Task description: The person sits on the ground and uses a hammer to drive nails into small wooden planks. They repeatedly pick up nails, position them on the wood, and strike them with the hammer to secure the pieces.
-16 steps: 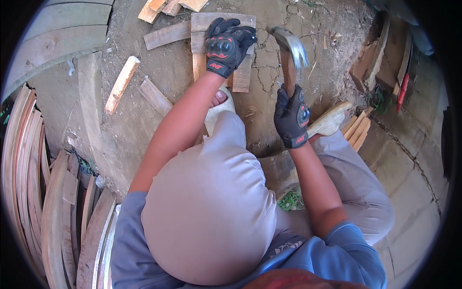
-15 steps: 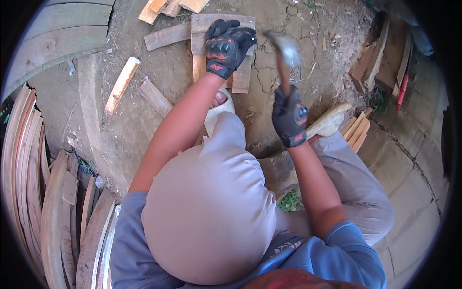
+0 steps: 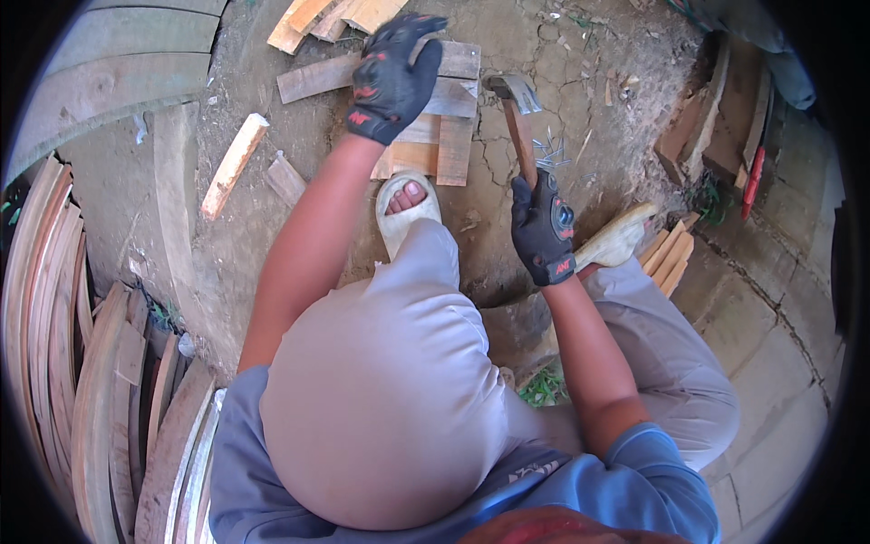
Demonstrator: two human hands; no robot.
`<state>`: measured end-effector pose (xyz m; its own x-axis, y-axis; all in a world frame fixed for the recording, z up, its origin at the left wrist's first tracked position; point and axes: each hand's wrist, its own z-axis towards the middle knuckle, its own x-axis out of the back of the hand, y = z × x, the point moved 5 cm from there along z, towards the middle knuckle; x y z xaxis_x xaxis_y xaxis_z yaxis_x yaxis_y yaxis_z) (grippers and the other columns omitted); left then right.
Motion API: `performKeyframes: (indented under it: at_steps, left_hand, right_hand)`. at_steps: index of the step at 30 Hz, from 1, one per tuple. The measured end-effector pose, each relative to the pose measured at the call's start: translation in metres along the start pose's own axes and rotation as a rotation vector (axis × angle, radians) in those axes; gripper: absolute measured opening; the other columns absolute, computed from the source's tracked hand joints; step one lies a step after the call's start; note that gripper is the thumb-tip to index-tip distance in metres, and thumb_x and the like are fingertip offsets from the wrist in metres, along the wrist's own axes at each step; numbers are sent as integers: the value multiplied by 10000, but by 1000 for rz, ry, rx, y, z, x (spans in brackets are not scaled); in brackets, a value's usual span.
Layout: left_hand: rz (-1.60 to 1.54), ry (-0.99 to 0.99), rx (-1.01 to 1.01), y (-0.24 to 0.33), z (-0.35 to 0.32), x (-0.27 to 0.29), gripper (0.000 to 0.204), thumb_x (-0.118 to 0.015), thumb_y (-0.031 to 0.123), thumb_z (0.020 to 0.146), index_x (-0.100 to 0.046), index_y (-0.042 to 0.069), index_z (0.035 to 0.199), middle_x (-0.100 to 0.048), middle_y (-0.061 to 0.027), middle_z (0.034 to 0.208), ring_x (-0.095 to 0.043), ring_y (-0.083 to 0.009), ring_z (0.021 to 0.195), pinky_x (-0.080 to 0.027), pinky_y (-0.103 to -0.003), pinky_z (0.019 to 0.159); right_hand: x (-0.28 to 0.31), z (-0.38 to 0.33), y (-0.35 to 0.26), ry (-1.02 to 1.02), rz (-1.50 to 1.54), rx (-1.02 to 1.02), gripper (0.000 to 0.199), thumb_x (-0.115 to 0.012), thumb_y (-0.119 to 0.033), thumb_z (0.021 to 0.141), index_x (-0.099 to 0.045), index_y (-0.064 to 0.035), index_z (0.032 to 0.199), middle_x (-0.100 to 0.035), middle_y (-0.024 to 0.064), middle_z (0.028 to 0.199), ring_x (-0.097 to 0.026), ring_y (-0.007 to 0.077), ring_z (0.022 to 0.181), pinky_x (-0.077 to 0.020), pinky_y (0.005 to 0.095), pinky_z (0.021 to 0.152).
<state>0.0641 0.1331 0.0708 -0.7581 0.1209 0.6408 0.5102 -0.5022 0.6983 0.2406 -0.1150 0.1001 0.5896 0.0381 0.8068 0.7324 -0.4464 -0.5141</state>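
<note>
My left hand (image 3: 391, 77), in a black glove with red marks, presses down on a small frame of nailed wooden slats (image 3: 442, 127) lying on the dirt. My right hand (image 3: 544, 227), also gloved, grips the wooden handle of a claw hammer (image 3: 515, 109). The hammer's steel head hovers just right of the slats. A little heap of nails (image 3: 548, 152) lies on the ground next to the hammer handle. My foot in a pale sandal (image 3: 406, 207) rests against the near edge of the slats.
Loose wood offcuts (image 3: 234, 163) lie left of the slats and more (image 3: 335, 14) at the top. Curved planks (image 3: 54, 344) are stacked at the far left. Short boards (image 3: 669, 254) and a block pile (image 3: 716, 127) sit at the right, with a red-handled tool (image 3: 752, 181).
The hammer has come down from its raised position to just above the slats' right edge. My left hand has shifted slightly left on the slats.
</note>
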Motion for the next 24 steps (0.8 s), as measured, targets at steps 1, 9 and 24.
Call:
performKeyframes:
  at_steps: [1,9,24]
  left_hand:
    - [150,-107,-65,5,4,-1,506,-717,261,1016,-638,111,1493,-669,-136,1478,-579,-342,1434,-421,-477,1239]
    - [358,-559,-395,-9,-31,-24,1137,-806,671,854,-306,135,1723,-323,-126,1771,-302,-361,1633,-213,-534,1366]
    - [482,-573,-423,-26,-30,-32,1062,-744,710,886,-353,166,1710,-352,-148,1750,-320,-367,1619,-225,-536,1360]
  right_hand:
    - [-1,-3,0,0,-5,0,272,-590,-313,1113,-609,-50,1181,-700,267,864,-697,501,791,-523,581,680]
    - [6,-1,1,-2,-8,-10,277,-591,-321,1115,-592,-55,1195,-694,266,851,-693,499,767,-516,581,664]
    - [-5,-2,-6,46,-77,24,261,-621,-295,1098,-611,-54,1197,-694,268,840,-704,489,758,-521,579,661]
